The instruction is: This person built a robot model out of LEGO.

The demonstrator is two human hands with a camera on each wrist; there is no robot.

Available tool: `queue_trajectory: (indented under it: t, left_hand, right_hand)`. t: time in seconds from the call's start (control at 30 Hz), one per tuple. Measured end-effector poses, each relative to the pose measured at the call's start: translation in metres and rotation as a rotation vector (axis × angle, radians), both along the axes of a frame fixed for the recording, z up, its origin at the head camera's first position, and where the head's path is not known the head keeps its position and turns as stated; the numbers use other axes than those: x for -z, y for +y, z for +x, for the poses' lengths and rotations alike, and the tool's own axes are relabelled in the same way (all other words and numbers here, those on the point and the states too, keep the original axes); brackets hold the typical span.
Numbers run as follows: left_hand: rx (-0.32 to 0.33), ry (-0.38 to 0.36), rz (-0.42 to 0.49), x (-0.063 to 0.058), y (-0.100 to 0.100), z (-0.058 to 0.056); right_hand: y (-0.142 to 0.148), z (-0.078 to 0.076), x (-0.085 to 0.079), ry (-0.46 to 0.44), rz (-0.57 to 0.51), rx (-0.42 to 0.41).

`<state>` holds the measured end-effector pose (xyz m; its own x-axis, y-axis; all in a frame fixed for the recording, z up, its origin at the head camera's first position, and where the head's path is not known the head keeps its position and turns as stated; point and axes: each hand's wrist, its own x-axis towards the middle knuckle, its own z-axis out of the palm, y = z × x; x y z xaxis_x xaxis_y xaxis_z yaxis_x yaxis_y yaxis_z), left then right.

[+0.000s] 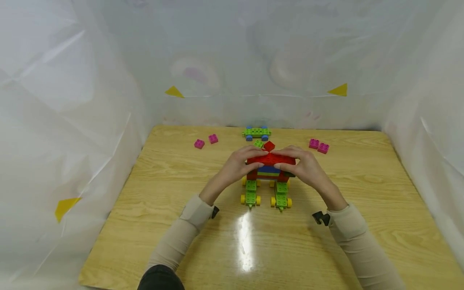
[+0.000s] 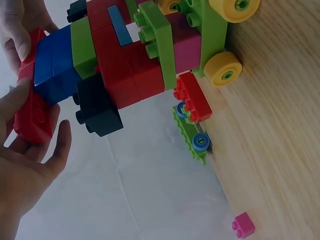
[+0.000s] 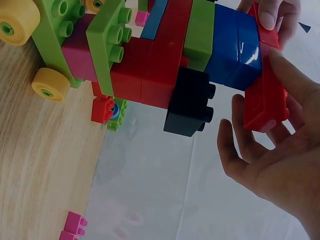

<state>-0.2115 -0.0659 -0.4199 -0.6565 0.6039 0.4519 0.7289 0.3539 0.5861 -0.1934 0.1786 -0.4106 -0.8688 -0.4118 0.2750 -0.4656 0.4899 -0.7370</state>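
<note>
My left hand (image 1: 241, 164) and right hand (image 1: 307, 167) grip the two ends of a red top layer (image 1: 270, 160), thumbs on the near side and fingers on the far side. This layer sits on blue bricks (image 2: 54, 65) of a tall toy-brick build. Below them come a light green brick (image 3: 200, 37), black bricks (image 3: 187, 105) sticking out at the sides, and red bricks (image 2: 117, 75). Two light green wheeled bases (image 1: 251, 196) with yellow wheels (image 2: 223, 69) carry the build on the table. In the wrist views the red layer touches the blue bricks.
Behind the build stand a green wheeled base (image 1: 256, 132) with blue wheels, a small green brick (image 1: 258, 143) and a loose red brick (image 1: 269, 146). Pink bricks lie at the back left (image 1: 213, 138) and back right (image 1: 323, 148). White sheeting (image 1: 253, 108) surrounds the wooden table (image 1: 163, 193).
</note>
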Motion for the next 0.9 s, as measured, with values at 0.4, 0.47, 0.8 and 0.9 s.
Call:
queue_trajectory:
  t: [0.4, 0.47, 0.8, 0.9]
  left_hand:
    - [0.005, 0.124, -0.121, -0.004, 0.001, -0.003]
    - [0.008, 0.129, -0.121, -0.003, 0.001, -0.003]
    - [-0.007, 0.092, -0.066, 0.008, 0.004, 0.0]
    - [-0.016, 0.127, -0.046, 0.009, 0.006, -0.001]
  right_hand:
    - [-0.001, 0.002, -0.001, 0.028, 0.007, 0.015]
    - [-0.001, 0.001, 0.0, 0.032, 0.009, 0.016]
    - [-0.001, 0.003, 0.002, 0.035, 0.009, 0.022]
    - [-0.001, 0.002, 0.001, 0.046, 0.003, 0.019]
